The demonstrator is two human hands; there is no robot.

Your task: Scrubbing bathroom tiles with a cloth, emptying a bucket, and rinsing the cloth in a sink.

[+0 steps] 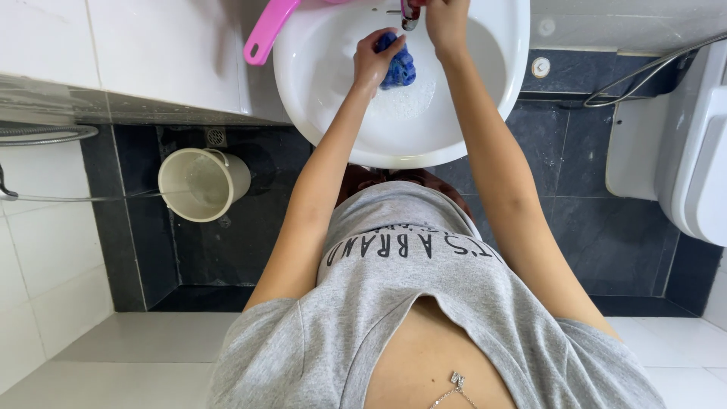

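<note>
I look straight down at a white round basin [469,113]. My left hand [371,60] is closed around a wet blue cloth [399,67] held over the middle of the bowl, under the metal tap [410,15]. At the top edge of the view, my right hand [447,23] rests on the tap, with its fingers partly cut off by the frame. Water wets the bottom of the basin below the cloth.
A pink plastic handle [266,30] sticks out over the basin's left rim. A cream bucket [201,184] stands on the dark tiled floor at the left. A white toilet [681,144] sits at the right. White wall tiles and a hose [45,135] are on the left.
</note>
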